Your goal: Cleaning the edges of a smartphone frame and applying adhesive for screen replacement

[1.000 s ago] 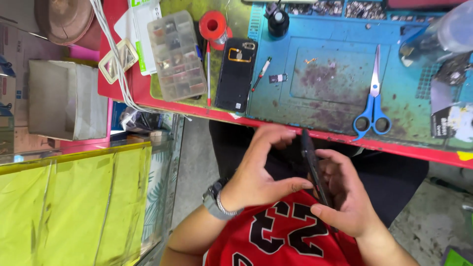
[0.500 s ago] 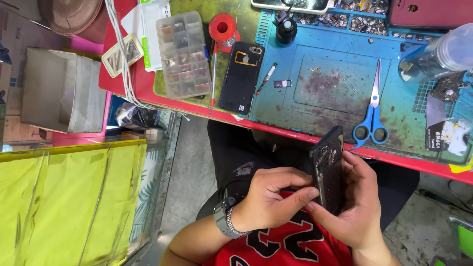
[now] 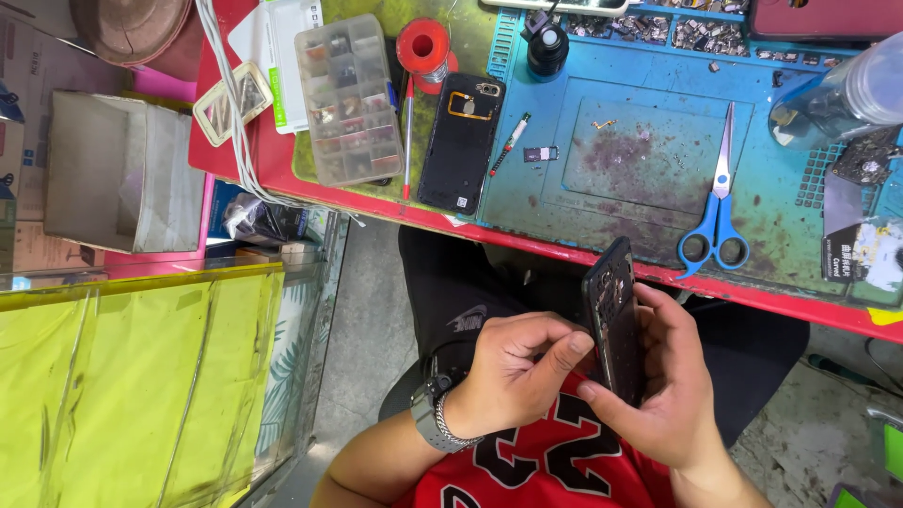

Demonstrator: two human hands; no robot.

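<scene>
Both hands grip the opened phone (image 3: pixel 616 329): right hand (image 3: pixel 663 386) cradling, left hand (image 3: pixel 517 372) fingers (image 3: pixel 564 353) pinching its edge. Looks like mid-disassembly; next wants careful prying.

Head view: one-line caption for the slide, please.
Both hands, left and right, hold an opened dark phone over the lap below a blue repair mat.

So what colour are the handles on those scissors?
Blue handles on the scissors, shown best in the head view.

Both hands held an opened black phone (image 3: pixel 616 320) upright over the lap, the right hand (image 3: pixel 658 386) cradling it and the left hand (image 3: pixel 517 372) pinching its edge. On the blue mat (image 3: pixel 649 202) above lay blue-handled scissors (image 3: pixel 717 202) and a black back cover (image 3: pixel 461 141).
</scene>
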